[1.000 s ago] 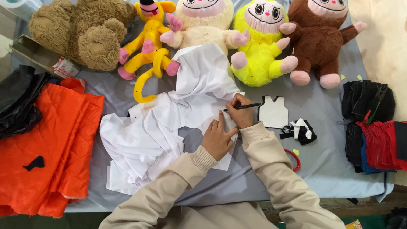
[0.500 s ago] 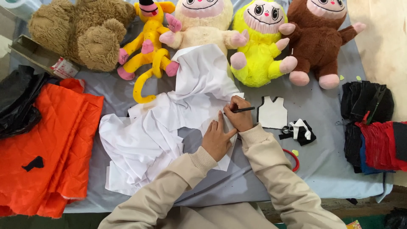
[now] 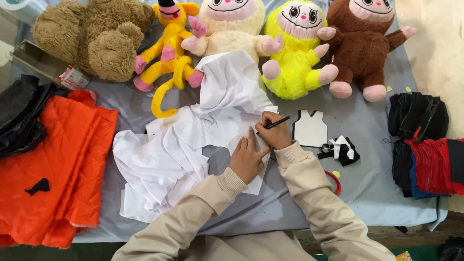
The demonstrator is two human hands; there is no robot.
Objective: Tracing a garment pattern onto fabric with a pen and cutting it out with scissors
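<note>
My left hand [image 3: 247, 156] lies flat, fingers apart, on a piece of white fabric [image 3: 193, 140] spread over the grey table cover [image 3: 367, 159]. Just right of it, my right hand [image 3: 273, 131] grips a black pen [image 3: 277, 123] whose tip touches the fabric near the left fingertips. Both arms wear beige sleeves. A small white vest-shaped cutout [image 3: 310, 128] sits to the right of the pen hand.
Plush toys line the far edge: brown bear [image 3: 92, 34], yellow monkey [image 3: 169, 53], cream doll [image 3: 232, 24], yellow doll [image 3: 295, 48], brown doll [image 3: 362, 43]. Orange cloth [image 3: 58, 169] and black cloth [image 3: 19, 116] lie left. Dark and red folded fabrics [image 3: 425, 145] lie right, black-and-white scrap [image 3: 340, 147] and red ring [image 3: 334, 181] nearby.
The right hand with the pen has shifted slightly left and toward me along the fabric. The left hand stays pressed in place.
</note>
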